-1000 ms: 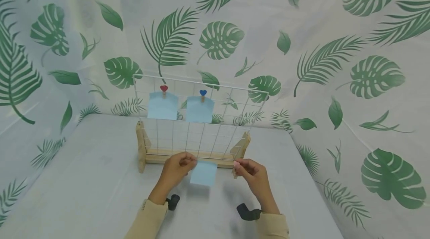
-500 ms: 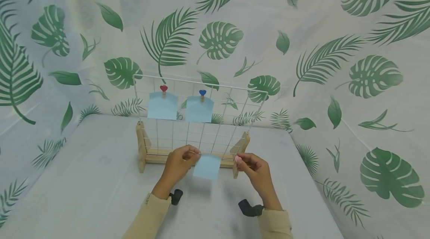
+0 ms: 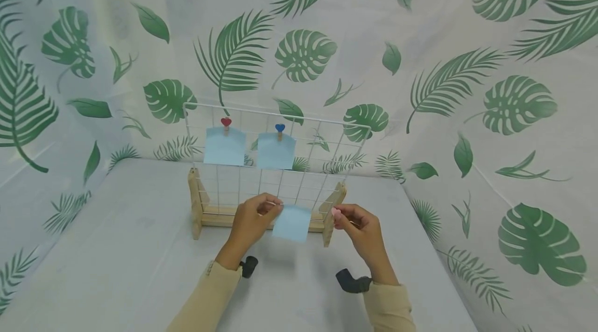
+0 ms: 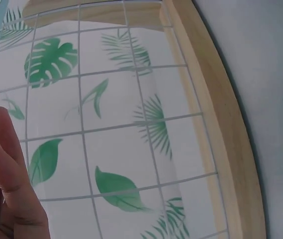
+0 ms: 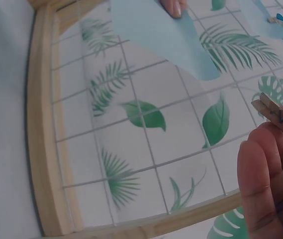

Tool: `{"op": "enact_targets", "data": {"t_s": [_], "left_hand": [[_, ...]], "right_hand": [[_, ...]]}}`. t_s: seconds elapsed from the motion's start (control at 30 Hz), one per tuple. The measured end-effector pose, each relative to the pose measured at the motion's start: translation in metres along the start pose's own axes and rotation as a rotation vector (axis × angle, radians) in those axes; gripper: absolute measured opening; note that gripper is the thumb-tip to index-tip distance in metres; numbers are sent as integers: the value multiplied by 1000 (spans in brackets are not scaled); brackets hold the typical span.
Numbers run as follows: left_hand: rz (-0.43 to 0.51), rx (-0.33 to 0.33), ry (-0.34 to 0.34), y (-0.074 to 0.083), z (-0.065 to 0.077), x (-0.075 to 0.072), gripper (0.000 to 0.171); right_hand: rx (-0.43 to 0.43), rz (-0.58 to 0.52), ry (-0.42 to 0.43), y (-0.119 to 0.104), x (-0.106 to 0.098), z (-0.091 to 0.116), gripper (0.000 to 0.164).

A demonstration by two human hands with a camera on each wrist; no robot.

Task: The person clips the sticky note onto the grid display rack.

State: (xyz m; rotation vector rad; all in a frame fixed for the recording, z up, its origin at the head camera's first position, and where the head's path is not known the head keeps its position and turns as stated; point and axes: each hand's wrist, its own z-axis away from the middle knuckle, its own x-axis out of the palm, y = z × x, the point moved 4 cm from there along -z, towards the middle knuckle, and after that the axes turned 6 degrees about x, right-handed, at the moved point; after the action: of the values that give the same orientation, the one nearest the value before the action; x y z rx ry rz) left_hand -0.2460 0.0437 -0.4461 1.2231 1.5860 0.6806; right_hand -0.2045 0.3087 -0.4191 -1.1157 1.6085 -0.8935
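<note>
My left hand (image 3: 253, 221) pinches a light blue paper square (image 3: 292, 223) by its upper left corner, in front of the lower part of a white wire grid (image 3: 303, 184). To the right, my right hand (image 3: 362, 225) holds a small wooden clothespin (image 5: 269, 109) between thumb and fingertips; its pink end (image 3: 336, 212) shows in the head view. Two more blue squares hang high on the grid: the left paper (image 3: 225, 146) under a red heart clothespin (image 3: 226, 122), the other paper (image 3: 275, 151) under a blue heart clothespin (image 3: 280, 128).
A wooden stand (image 3: 195, 205) with two side legs holds the grid upright on a white table (image 3: 140, 249). Behind rises a white curtain (image 3: 359, 21) printed with green leaves. Black wrist mounts (image 3: 353, 281) sit below both hands.
Both hands have moved up and slightly right. The paper in the left hand has risen with it toward the grid, and the clothespin stays in the right hand.
</note>
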Motion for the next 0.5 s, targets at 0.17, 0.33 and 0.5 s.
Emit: {"op": "enact_targets", "data": {"t_s": [0.17, 0.33, 0.5], "left_hand": [[-4, 34, 23, 6, -5, 0, 5], [-11, 72, 52, 13, -10, 1, 6], [-9, 99, 71, 21, -16, 1, 6]], "right_hand": [[-16, 9, 1, -5, -4, -4, 15], [-26, 33, -1, -11, -7, -7, 19], [-66, 36, -8, -19, -9, -11, 19]]}}
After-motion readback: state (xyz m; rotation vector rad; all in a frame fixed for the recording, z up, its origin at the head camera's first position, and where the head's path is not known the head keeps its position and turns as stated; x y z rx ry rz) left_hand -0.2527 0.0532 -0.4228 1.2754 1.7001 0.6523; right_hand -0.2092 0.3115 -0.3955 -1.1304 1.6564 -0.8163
